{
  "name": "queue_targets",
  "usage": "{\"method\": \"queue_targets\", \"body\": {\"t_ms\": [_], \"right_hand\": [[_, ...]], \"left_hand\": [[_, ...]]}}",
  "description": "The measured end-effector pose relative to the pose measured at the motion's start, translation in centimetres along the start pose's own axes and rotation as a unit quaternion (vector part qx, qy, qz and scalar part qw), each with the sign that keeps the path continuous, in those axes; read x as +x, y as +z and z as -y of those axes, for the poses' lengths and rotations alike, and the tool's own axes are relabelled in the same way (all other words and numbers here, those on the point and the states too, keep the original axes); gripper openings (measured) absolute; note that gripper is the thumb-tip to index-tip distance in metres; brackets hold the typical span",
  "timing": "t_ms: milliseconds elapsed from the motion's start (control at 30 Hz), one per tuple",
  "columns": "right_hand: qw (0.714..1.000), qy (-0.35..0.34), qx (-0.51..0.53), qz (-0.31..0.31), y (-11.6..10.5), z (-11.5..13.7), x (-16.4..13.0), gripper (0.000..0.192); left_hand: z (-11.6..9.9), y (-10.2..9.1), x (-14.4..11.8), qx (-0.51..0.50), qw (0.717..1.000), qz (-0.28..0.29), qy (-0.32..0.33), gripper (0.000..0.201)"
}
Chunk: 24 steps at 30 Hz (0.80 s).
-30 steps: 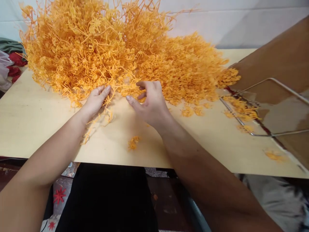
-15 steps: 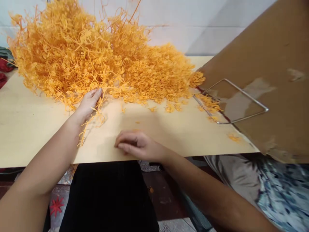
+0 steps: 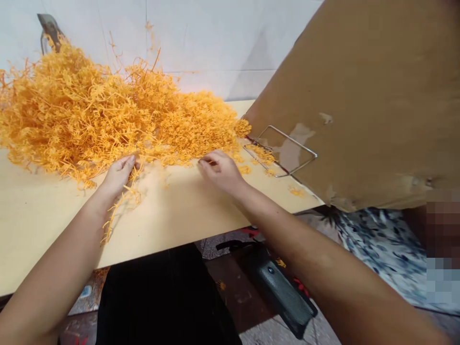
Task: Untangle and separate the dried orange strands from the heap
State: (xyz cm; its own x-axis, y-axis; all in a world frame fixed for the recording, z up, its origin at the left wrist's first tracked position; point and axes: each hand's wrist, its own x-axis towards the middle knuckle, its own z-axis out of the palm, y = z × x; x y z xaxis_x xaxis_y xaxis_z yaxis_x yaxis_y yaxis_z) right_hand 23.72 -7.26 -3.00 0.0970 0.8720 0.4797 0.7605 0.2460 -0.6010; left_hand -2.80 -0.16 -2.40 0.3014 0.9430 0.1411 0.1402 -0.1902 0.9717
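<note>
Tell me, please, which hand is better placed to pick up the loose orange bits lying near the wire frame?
Probably the right hand: it rests on the table beside the loose orange bits near the wire frame. The left hand lies farther off, against the orange pile.

On the table (image 3: 187, 211) before me, the heap of strands (image 3: 108, 120) lies left, the cardboard box (image 3: 359, 96) right, a wire frame (image 3: 283, 151) between.

Cardboard sheet (image 3: 359, 96) leans beside wire frame (image 3: 283, 151).
</note>
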Motion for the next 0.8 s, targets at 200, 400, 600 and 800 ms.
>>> {"method": "queue_targets", "body": {"t_ms": [200, 400, 600, 800], "right_hand": [[0.962, 0.084, 0.239, 0.103, 2.9, 6.4, -0.1, 0.035], [0.904, 0.143, 0.355, 0.193, 6.3, 8.7, 2.1, 0.04], [0.862, 0.192, 0.443, 0.156, 6.8, 7.1, 2.6, 0.03], [0.839, 0.246, 0.466, 0.139, 6.7, 6.7, 2.0, 0.012]], "left_hand": [[-0.8, 2.1, -1.0, 0.041, 0.997, 0.023, 0.054, 0.035], [-0.7, 3.0, -1.4, -0.018, 0.999, 0.031, 0.036, 0.034], [-0.7, 2.3, -1.3, -0.143, 0.984, 0.094, -0.052, 0.031], [-0.6, 2.5, -1.2, -0.158, 0.979, 0.089, -0.088, 0.02]]}}
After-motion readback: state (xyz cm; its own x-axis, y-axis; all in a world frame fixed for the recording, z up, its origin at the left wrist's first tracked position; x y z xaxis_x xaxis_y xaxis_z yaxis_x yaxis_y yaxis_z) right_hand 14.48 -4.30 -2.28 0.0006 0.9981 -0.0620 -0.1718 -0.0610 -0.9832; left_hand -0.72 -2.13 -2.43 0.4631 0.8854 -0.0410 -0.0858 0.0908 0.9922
